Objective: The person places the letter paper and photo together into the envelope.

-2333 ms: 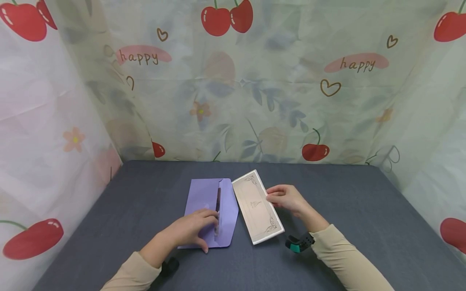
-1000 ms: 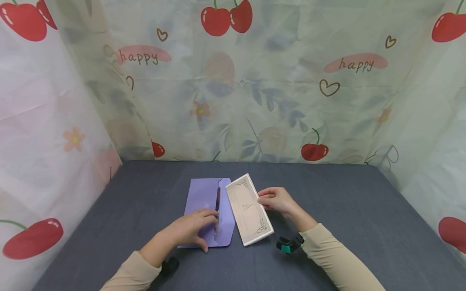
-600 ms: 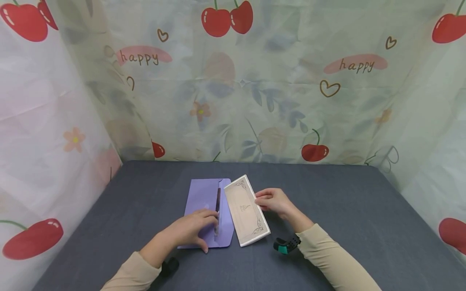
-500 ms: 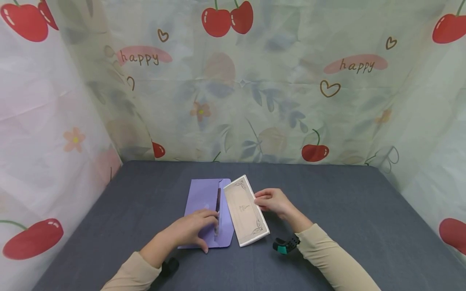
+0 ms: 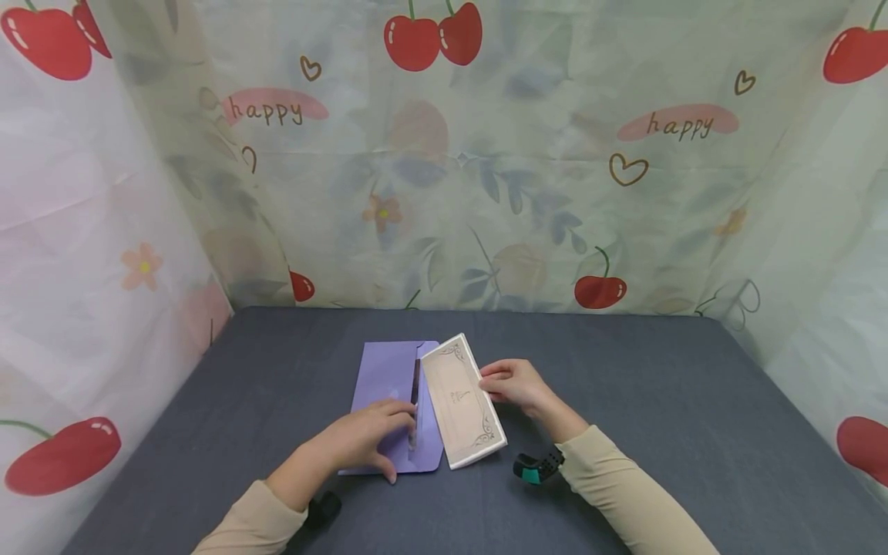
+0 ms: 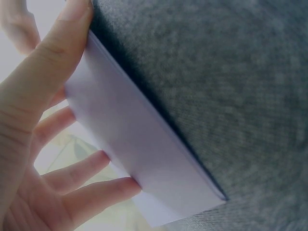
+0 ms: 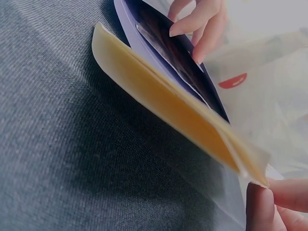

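Observation:
A purple envelope [image 5: 390, 370] lies on the dark table, its flap to the right and its slit-like mouth gaping. Something dark and glossy [image 7: 166, 41] shows inside the mouth in the right wrist view. My left hand [image 5: 371, 433] holds the envelope, thumb at its near edge and fingertips by the mouth. A beige card [image 5: 454, 401] with scrollwork corners and a small printed emblem is pinched at its right edge by my right hand [image 5: 519, 384]. Tilted and overlapping the flap, the card looks folded in the right wrist view, with a yellowish inner side [image 7: 178, 115].
The table [image 5: 624, 370] is covered in dark grey cloth. Pale curtains [image 5: 513, 200] printed with cherries and hearts enclose its back and sides. A black band [image 5: 539, 467] with a teal patch sits by my right wrist, and a black object [image 5: 324, 509] under my left.
My right hand has carried the card leftward, from beside the envelope until it overlaps the flap. My left hand stays in place on the envelope.

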`<move>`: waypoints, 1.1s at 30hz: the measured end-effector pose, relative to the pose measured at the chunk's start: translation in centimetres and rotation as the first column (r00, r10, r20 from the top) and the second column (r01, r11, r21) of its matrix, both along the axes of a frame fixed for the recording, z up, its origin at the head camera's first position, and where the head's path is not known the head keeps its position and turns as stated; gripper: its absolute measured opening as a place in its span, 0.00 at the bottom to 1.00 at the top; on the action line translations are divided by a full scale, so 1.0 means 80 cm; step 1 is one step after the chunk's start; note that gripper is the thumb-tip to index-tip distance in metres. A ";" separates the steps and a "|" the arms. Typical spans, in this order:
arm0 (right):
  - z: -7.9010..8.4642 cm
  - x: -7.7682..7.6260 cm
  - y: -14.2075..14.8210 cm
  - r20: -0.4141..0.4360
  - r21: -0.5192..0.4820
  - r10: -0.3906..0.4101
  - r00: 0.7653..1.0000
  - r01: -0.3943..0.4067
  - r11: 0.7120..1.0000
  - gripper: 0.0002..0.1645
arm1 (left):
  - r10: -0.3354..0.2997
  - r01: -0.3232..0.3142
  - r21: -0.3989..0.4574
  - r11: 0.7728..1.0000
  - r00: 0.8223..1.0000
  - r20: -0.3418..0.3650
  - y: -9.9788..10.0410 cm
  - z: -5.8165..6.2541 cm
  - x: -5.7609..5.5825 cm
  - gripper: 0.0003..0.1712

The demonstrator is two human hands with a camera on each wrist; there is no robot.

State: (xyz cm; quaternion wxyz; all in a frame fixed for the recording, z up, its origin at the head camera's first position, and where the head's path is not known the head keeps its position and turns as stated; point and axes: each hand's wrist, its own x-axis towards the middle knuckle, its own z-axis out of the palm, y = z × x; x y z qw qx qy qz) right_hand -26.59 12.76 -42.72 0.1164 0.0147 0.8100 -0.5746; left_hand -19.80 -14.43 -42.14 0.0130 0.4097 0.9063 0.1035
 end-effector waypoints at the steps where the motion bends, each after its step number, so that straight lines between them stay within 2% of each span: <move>1: 0.000 0.000 -0.001 0.001 -0.002 -0.002 1.000 0.002 1.000 0.16 | 0.006 -0.006 -0.003 1.000 1.000 0.018 0.000 0.001 0.000 0.34; 8: 0.000 -0.002 -0.007 0.018 0.000 -0.014 1.000 0.014 1.000 0.16 | -0.010 0.010 0.001 1.000 1.000 0.002 -0.001 0.000 0.000 0.34; 16: -0.002 -0.004 -0.012 0.011 -0.025 -0.016 1.000 0.017 1.000 0.16 | 0.006 -0.006 -0.009 1.000 0.999 0.031 0.000 0.001 0.001 0.34; 33: -0.004 -0.011 -0.022 0.022 -0.057 -0.012 1.000 0.013 0.998 0.16 | -0.007 0.007 -0.001 1.000 1.000 0.005 0.000 0.001 0.000 0.34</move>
